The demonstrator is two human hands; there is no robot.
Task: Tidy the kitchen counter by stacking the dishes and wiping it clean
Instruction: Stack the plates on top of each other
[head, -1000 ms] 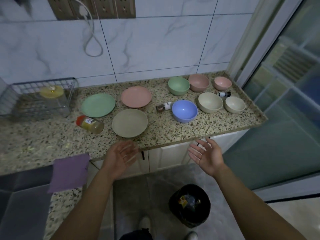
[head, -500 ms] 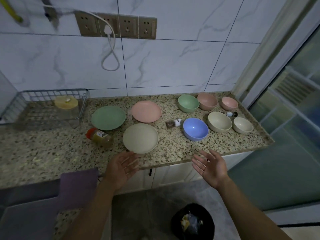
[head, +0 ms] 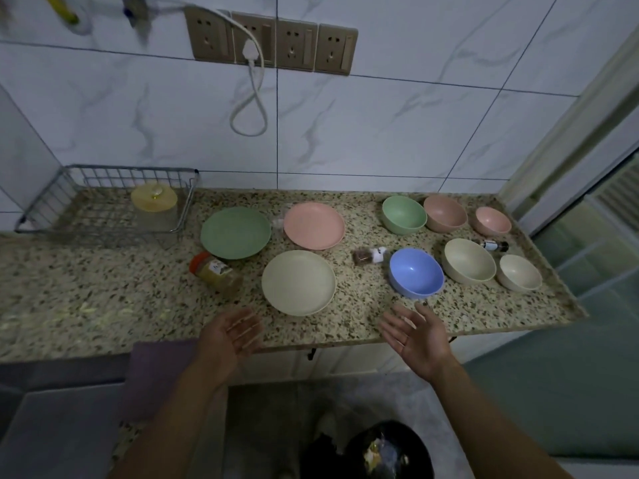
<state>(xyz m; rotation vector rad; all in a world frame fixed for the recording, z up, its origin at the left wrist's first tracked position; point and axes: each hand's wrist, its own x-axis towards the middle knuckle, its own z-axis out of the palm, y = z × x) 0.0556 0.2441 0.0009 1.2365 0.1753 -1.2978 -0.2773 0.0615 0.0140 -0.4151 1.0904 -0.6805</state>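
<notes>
- Behind the speckled granite counter (head: 103,305) rise white marble-veined wall tiles (head: 380,126) with dark grout lines.
- Four beige wall sockets (head: 269,43) sit in a row; one holds a white plug with a looped cord (head: 249,50).
- Below stand white cabinet doors (head: 349,357).
- A glass-panelled door (head: 594,257) fills the right side.
- The light is dim.

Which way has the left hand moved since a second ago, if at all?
Yes: the left hand has moved forward, from the front edge of the counter to over it, nearer the beige plate.
</notes>
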